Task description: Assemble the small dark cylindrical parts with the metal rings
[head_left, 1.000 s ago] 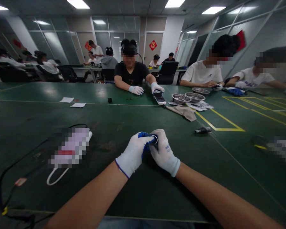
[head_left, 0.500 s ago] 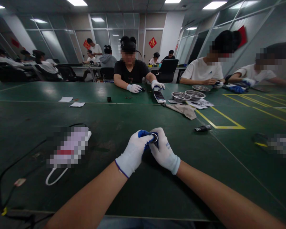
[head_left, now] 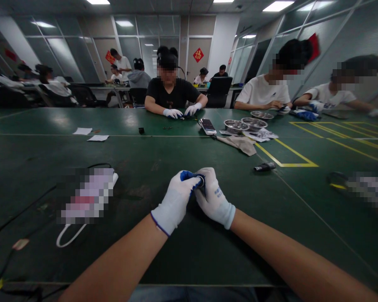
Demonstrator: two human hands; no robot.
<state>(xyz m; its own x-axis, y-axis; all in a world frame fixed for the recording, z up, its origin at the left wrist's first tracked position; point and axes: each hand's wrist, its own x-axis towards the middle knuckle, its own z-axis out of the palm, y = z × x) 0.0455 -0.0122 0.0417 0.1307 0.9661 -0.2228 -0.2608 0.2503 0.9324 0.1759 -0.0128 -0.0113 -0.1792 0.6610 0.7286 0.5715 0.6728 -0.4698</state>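
Your left hand [head_left: 175, 201] and right hand [head_left: 214, 197], both in white gloves, meet above the green bench [head_left: 164, 155], and between them you pinch a small dark part with a metal ring [head_left: 201, 181]. The fingers of both hands are clenched on it. The ring's open face tilts up and away from you; the part is too short and too covered to show a long axis.

To your left, a white cable [head_left: 69, 235] loops beside a blurred-out patch, with a black cable [head_left: 22, 209] curving around it. Ahead to the right, a small dark cylinder [head_left: 264, 167] lies near the corner of a yellow taped outline [head_left: 290, 157]. Farther off are a folded cloth [head_left: 239, 144], two steel bowls [head_left: 244, 125] and a phone [head_left: 207, 126], near a gloved co-worker in a black shirt [head_left: 173, 94].

Your gloves hide most of the part, so its shape stays unclear. At the right, another item is blurred out.
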